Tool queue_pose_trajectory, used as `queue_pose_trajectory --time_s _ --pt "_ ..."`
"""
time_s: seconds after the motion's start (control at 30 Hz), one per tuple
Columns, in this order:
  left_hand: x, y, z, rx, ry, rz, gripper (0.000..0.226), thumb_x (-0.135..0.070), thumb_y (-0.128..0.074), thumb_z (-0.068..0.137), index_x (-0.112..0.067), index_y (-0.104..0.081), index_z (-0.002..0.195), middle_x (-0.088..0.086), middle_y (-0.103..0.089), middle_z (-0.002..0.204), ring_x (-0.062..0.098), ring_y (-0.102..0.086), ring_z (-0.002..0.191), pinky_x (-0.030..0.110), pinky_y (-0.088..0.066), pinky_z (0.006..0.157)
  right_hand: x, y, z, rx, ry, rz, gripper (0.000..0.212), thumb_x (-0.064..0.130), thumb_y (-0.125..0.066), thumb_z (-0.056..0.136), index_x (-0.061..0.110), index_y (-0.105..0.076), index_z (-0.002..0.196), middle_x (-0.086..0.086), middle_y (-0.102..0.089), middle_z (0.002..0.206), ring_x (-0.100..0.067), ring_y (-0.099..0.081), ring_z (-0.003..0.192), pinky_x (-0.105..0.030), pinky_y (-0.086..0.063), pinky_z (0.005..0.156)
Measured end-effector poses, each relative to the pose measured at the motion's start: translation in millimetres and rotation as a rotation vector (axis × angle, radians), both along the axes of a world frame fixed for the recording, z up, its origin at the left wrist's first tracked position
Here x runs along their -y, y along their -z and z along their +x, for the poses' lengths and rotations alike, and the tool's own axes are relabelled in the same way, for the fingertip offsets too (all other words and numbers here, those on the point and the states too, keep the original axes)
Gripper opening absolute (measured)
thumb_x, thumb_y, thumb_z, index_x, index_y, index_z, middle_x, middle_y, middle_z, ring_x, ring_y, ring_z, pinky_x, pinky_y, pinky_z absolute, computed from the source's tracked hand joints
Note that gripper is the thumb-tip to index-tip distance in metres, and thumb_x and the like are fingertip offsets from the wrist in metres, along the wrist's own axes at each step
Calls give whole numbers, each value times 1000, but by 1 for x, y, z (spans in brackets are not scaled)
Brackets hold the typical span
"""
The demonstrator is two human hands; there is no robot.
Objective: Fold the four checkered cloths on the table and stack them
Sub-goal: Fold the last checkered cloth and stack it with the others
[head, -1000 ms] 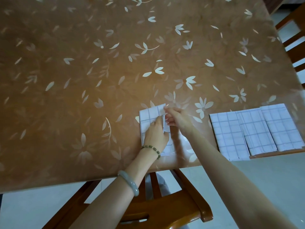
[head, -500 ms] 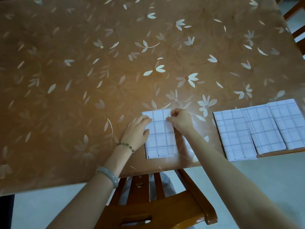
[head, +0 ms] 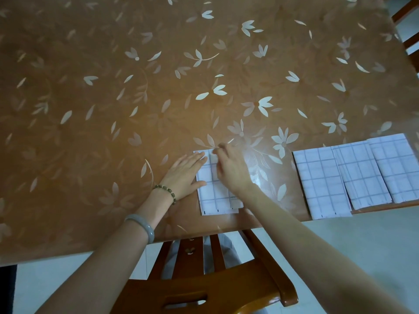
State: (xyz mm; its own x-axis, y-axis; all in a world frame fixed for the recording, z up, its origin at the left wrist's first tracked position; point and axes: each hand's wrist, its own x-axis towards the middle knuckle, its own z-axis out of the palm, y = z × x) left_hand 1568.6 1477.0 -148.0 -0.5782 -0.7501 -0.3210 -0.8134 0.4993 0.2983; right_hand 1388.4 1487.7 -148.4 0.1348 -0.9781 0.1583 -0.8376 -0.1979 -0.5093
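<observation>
Checkered cloth (head: 215,198), the fourth, lies folded into a narrow oblong under both hands, its long axis running from the bench's (head: 102,109) near edge straight away from the person. The left hand (head: 184,175) rests flat on it, its straight fingers (head: 195,158) pressing the cloth's left border. The right hand (head: 231,171) lies across the right half, and its bent fingertips (head: 218,150) reach the far short edge; whether they pinch that edge or only press it cannot be told.

Three other folded cloths (head: 360,175) lie in an overlapping row to the right of the right fingers, well apart from them, their long axes roughly parallel to this one. The closest of the three (head: 322,182) juts past the bench's near edge. No box or tray shows; the bench carries all four.

Folding looks about finished and stacking is not yet done. The right hand is the nearer to the row, so the coming move probably turns on a sideways carry to the right with the long axes kept aligned.
</observation>
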Motion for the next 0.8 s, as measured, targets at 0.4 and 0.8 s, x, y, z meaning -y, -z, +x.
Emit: queue_pose_trajectory --time_s 0.4,0.8 --pt "-3 13 12 193 155 -84 80 -65 -18 91 -18 5 152 -4 11 158 7 15 142 41 11 117 -21 33 -39 -411 -112 221 64 46 -23 99 5 -33 146 -13 -34 152 -27 -27 142 -51 -18 115" --pt "-78 13 16 202 250 -116 68 -52 -16 96 -7 -18 147 11 -20 154 21 -14 144 48 -5 115 -22 35 -37 -441 -84 242 69 49 -9 98 4 -24 149 -11 -24 156 -26 -17 146 -53 -8 116"
